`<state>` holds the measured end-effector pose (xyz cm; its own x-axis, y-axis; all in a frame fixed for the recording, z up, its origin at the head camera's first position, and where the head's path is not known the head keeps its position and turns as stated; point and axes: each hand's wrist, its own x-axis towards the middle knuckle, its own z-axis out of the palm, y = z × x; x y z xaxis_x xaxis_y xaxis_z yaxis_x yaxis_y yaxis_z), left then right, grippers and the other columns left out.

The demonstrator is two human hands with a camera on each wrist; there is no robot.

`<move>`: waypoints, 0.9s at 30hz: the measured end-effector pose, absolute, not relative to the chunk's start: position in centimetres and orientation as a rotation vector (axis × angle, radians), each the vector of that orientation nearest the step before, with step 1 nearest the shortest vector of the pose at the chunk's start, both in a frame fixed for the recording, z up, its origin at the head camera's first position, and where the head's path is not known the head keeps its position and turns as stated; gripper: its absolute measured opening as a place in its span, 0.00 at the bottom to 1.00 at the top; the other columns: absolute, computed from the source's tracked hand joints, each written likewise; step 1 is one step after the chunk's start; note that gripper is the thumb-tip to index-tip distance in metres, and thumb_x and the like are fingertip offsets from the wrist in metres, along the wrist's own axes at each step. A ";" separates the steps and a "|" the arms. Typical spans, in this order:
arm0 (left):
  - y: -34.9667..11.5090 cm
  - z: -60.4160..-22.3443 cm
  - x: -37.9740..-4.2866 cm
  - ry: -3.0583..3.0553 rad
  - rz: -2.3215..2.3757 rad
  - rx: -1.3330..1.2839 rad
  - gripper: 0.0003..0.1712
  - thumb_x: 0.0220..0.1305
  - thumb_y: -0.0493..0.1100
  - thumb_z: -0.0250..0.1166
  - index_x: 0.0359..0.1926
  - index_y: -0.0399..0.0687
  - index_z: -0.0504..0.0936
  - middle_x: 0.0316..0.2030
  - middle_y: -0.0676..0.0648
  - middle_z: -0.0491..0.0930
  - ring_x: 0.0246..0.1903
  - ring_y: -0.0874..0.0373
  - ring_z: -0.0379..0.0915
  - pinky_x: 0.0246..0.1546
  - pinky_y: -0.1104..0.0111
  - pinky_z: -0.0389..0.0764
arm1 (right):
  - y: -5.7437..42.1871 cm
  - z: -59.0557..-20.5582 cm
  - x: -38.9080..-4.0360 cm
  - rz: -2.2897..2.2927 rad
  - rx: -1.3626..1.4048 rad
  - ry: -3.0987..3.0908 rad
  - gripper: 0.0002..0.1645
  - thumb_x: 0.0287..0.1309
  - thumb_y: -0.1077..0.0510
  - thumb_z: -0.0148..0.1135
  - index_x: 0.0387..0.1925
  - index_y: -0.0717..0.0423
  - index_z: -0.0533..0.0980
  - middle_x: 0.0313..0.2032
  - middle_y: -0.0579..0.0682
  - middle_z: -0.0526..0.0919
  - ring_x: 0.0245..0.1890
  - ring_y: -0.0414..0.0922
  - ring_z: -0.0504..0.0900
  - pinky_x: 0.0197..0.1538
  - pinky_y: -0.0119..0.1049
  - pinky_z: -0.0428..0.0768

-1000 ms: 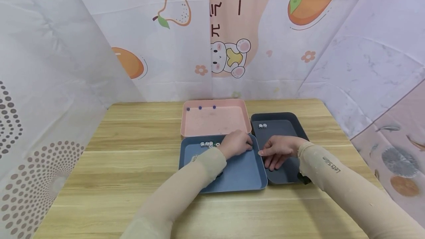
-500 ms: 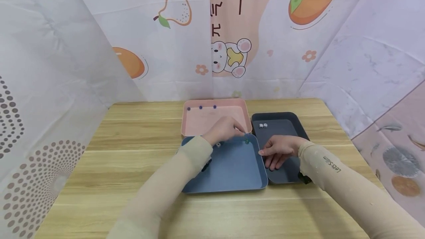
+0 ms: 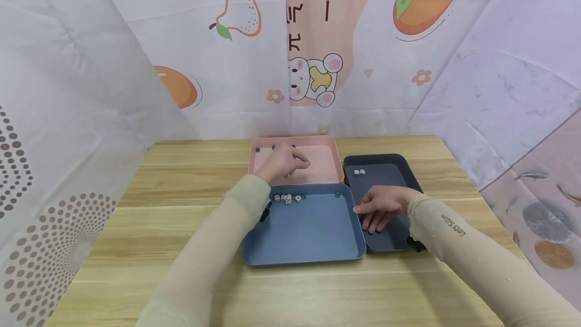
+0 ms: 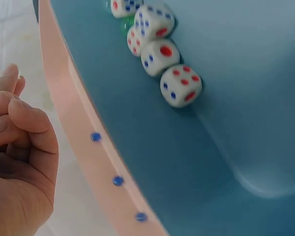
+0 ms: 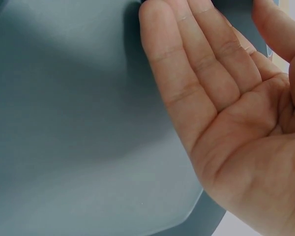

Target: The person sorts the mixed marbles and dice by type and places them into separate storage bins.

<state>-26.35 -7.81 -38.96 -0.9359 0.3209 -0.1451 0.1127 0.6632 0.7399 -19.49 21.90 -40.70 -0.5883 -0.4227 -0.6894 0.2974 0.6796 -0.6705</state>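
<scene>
My left hand (image 3: pixel 282 161) is over the pink tray (image 3: pixel 324 171), thumb and forefinger brought close together; I cannot tell whether something small sits between them. Small blue beads (image 4: pixel 118 181) lie in a row along that tray's far side, partly behind the hand in the head view. Several white dice (image 4: pixel 181 86) with red and blue pips and some green beads (image 3: pixel 337 194) line the far side of the blue tray (image 3: pixel 313 238). My right hand (image 5: pixel 221 93) rests low in the dark grey tray (image 3: pixel 386 166), fingers extended, thumb tip near the blue tray's rim, holding nothing.
Two white dice (image 3: pixel 359 172) sit at the far left of the dark tray. All three trays stand side by side on a wooden table (image 3: pixel 190 180). A printed curtain (image 3: pixel 363 90) closes off the back.
From the blue tray's far right corner my left hand has moved left and away, over the pink tray, uncovering the dice and green beads. The right hand has stayed put.
</scene>
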 end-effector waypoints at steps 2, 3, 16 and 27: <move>-8.2 -39.0 -26.7 2.612 1.191 0.278 0.07 0.56 0.50 0.68 0.37 0.60 0.86 0.28 0.42 0.77 0.18 0.55 0.68 0.19 0.66 0.74 | 21.9 -40.6 -19.5 -0.983 -0.102 1.968 0.22 0.59 0.48 0.60 0.36 0.67 0.77 0.33 0.63 0.83 0.31 0.55 0.84 0.37 0.48 0.82; -8.4 -39.1 -26.9 2.609 1.211 0.248 0.07 0.56 0.50 0.68 0.37 0.60 0.86 0.27 0.42 0.77 0.17 0.54 0.67 0.19 0.66 0.74 | 21.9 -40.6 -19.5 -0.982 -0.101 1.967 0.22 0.59 0.48 0.60 0.36 0.67 0.77 0.33 0.63 0.83 0.32 0.55 0.84 0.37 0.48 0.82; -10.5 -40.7 -29.0 2.596 1.270 -0.039 0.06 0.51 0.47 0.72 0.34 0.59 0.87 0.12 0.48 0.68 0.11 0.54 0.62 0.14 0.68 0.65 | 21.8 -40.7 -19.4 -0.965 -0.069 1.987 0.23 0.57 0.46 0.62 0.35 0.65 0.78 0.32 0.61 0.84 0.31 0.54 0.84 0.36 0.46 0.82; -11.4 -42.0 -29.5 2.680 1.275 -0.134 0.05 0.49 0.42 0.73 0.30 0.52 0.88 0.38 0.51 0.79 0.33 0.54 0.72 0.26 0.67 0.77 | 21.7 -40.5 -19.3 -0.965 -0.069 1.988 0.23 0.57 0.46 0.61 0.35 0.65 0.78 0.32 0.62 0.84 0.31 0.55 0.84 0.36 0.47 0.82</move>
<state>-29.52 -11.43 -41.96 -0.9813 -0.0078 -0.1921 -0.1540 0.6301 0.7611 -19.28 21.68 -40.53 -0.5954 -0.3952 -0.6995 0.3052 0.6942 -0.6519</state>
